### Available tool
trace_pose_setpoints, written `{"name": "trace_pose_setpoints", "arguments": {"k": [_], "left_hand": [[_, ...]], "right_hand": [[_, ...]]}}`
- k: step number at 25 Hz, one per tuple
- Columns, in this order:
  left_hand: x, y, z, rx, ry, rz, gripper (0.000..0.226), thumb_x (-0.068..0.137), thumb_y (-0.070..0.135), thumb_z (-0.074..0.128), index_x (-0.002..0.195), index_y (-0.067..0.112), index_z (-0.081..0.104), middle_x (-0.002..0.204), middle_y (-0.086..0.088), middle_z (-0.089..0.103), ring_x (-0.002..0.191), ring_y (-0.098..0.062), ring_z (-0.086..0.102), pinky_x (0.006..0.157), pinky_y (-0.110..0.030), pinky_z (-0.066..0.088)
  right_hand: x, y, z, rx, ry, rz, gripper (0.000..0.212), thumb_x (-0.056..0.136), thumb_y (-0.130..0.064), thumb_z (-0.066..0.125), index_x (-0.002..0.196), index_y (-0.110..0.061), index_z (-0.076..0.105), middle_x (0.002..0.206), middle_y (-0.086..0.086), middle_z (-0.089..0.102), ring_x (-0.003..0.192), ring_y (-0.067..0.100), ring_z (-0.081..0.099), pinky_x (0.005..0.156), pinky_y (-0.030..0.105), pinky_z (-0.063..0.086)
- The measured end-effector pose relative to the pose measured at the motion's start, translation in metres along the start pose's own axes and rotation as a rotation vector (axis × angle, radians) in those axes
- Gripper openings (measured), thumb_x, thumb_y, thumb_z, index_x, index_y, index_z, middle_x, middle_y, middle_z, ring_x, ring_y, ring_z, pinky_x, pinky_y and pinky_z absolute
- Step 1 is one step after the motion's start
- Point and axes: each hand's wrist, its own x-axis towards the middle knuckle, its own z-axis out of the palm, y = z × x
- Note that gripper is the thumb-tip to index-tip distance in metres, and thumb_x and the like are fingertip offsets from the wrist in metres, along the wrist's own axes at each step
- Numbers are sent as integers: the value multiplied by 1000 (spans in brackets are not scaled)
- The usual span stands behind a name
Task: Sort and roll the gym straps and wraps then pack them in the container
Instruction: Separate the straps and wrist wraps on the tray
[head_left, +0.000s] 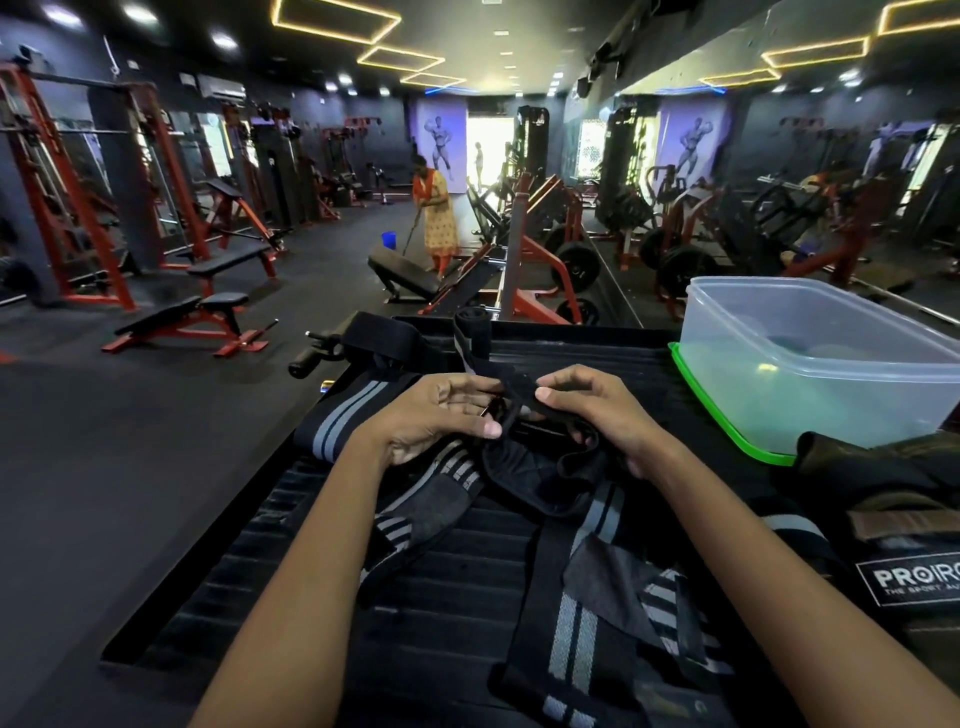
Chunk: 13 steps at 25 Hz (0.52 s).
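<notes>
I see both hands meeting over the middle of the black ribbed mat (457, 597). My left hand (441, 415) curls its thumb and fingers around the left end of a plain black strap (519, 395), and my right hand (597, 410) pinches the same strap's right end between thumb and curled fingers. Between the two grips the strap's long axis runs left to right, slightly tilted, and the rest of it droops toward me into a loose black heap just below the hands.

Several black wraps with grey stripes (571, 639) lie unrolled on the mat: one runs from near to far along the near right part, and another (343, 410) lies under my left wrist, slanting from near left to far right. A rolled striped wrap (470, 332) stands at the mat's far edge.

The clear plastic container (810, 358) sits to the right, open side up, resting on its green lid (727, 431), well apart from the strap I hold. I cannot tell if anything is inside. A dark bag with a PROIRO label (909, 577) lies near right.

Far off, a person in a yellow dress (439, 218) stands among the benches.
</notes>
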Motion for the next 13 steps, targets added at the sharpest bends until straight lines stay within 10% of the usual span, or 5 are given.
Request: {"name": "trace_pose_setpoints", "arguments": {"k": [5, 8, 11, 13], "left_hand": [[-3, -1, -4, 6, -58, -20, 58, 71, -20, 67, 119, 12, 60, 117, -11, 63, 100, -13, 64, 85, -19, 52], [-3, -1, -3, 46, -66, -7, 55, 74, -12, 69, 125, 9, 58, 128, -18, 59, 107, -16, 62, 89, -22, 51], [-5, -1, -1, 36, -84, -15, 53, 78, -7, 69, 127, 9, 57, 132, -15, 58, 109, -16, 63, 88, -23, 52], [-5, 0, -1, 73, -81, -18, 52, 80, -4, 69, 128, 10, 56, 135, -12, 55, 110, -14, 63, 82, -23, 53]], "right_hand": [[-7, -6, -3, -36, -150, -109, 21, 86, -13, 70, 107, -9, 71, 56, -8, 63, 42, 0, 50, 41, 13, 36], [-7, -9, -9, -61, -216, -111, 26, 84, -10, 71, 110, -11, 72, 76, 3, 72, 54, 4, 63, 48, 16, 47], [-2, -6, -13, -164, -280, -97, 29, 83, -20, 73, 111, -25, 73, 106, 1, 74, 106, 35, 65, 94, 54, 51], [1, -6, -14, -219, -316, -105, 28, 86, -20, 71, 113, -24, 72, 113, -5, 71, 111, 25, 64, 95, 44, 52]]}}
